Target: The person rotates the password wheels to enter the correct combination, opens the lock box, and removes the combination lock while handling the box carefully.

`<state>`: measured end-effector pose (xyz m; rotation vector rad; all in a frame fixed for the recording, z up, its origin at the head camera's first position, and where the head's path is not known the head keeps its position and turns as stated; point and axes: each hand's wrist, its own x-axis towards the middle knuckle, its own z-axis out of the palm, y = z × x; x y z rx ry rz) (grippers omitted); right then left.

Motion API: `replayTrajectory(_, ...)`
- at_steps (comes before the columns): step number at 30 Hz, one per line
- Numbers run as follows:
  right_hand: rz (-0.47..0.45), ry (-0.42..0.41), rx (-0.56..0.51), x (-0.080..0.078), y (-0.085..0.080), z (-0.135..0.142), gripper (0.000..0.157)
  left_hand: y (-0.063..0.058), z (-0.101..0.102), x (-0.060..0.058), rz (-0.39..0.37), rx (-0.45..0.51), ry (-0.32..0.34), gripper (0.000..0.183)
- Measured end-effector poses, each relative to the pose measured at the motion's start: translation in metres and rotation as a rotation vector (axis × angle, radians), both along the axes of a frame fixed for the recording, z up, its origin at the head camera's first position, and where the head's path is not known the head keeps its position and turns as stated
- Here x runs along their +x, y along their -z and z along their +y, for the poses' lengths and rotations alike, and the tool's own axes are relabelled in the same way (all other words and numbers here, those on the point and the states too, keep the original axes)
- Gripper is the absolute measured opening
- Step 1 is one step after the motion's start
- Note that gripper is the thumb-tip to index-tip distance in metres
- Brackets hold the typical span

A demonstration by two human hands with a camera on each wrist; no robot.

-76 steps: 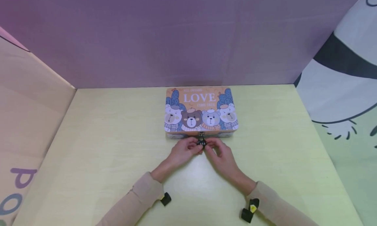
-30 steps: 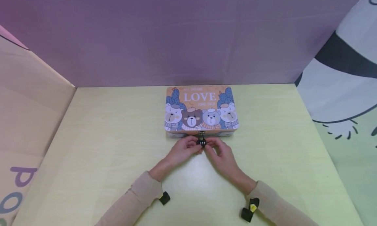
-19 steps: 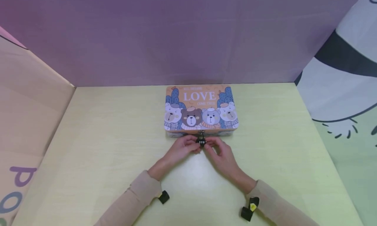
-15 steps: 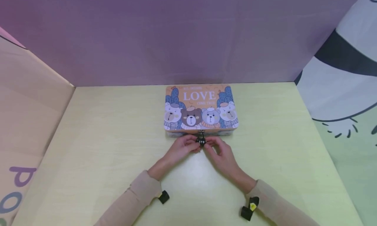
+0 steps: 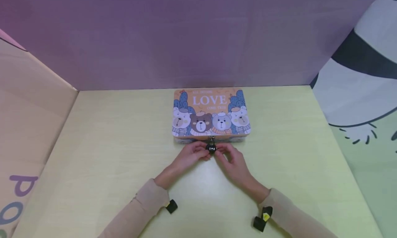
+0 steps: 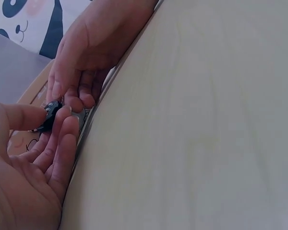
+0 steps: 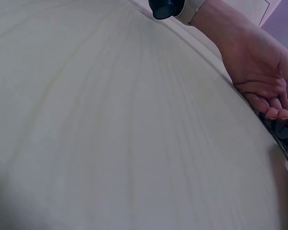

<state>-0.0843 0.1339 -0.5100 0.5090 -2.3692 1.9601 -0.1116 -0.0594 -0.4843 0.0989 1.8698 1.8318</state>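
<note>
A black combination padlock (image 5: 211, 148) with a row of number dials hangs from the metal clasp (image 5: 211, 138) on the front of a tin box (image 5: 211, 114). The closed lid bears cartoon bears and the word LOVE. From the left, my left hand (image 5: 188, 157) pinches the lock between thumb and fingers. My right hand (image 5: 233, 163) holds its other side with thumb and fingertips. In the left wrist view the padlock (image 6: 50, 115) sits between both hands' fingertips. Only a sliver of the lock shows at the edge of the right wrist view.
The box stands on a pale wooden table (image 5: 108, 145), near its back edge. Behind rises a purple backdrop (image 5: 192, 38), with printed panels on the left and right. Black camera mounts (image 5: 171, 206) sit at both sleeves.
Both hands stay at the padlock, and the box keeps its place on the table. The numbers showing on the dials look different between frames, though too small to read. The view shifts slightly.
</note>
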Motion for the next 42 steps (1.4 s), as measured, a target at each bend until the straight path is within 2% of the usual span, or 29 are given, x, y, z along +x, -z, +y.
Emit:
replayTrajectory(4, -0.022, -0.005, -0.009, -0.001, 0.007, 0.002, 0.023, 0.0, -0.001, 0.0, -0.007, 0.011, -0.008, 0.025)
replayTrajectory(11, -0.029, -0.013, -0.01, -0.001, 0.006, 0.003, 0.021, 0.002, -0.003, -0.001, -0.016, 0.004, -0.034, 0.028)
replayTrajectory(16, -0.034, 0.004, 0.024, 0.0, 0.004, 0.002, 0.022, 0.0, -0.006, -0.003, -0.037, -0.02, -0.064, 0.029)
replayTrajectory(18, -0.029, 0.012, 0.057, 0.003, -0.007, 0.0, 0.022, 0.0, -0.008, -0.004, -0.043, -0.013, -0.069, 0.03)
replayTrajectory(22, -0.015, 0.028, 0.118, 0.003, -0.009, -0.001, 0.022, 0.002, -0.009, -0.005, -0.043, 0.004, -0.07, 0.031)
replayTrajectory(25, 0.0, 0.04, 0.157, 0.001, 0.001, 0.002, 0.02, 0.004, -0.009, -0.005, -0.04, 0.016, -0.071, 0.032)
replayTrajectory(33, 0.034, 0.041, 0.193, 0.0, 0.001, 0.002, 0.02, 0.005, -0.007, -0.003, -0.051, 0.036, -0.087, 0.032)
replayTrajectory(42, -0.002, 0.034, 0.222, 0.0, 0.0, 0.001, 0.02, 0.005, -0.005, -0.002, -0.056, 0.044, -0.122, 0.03)
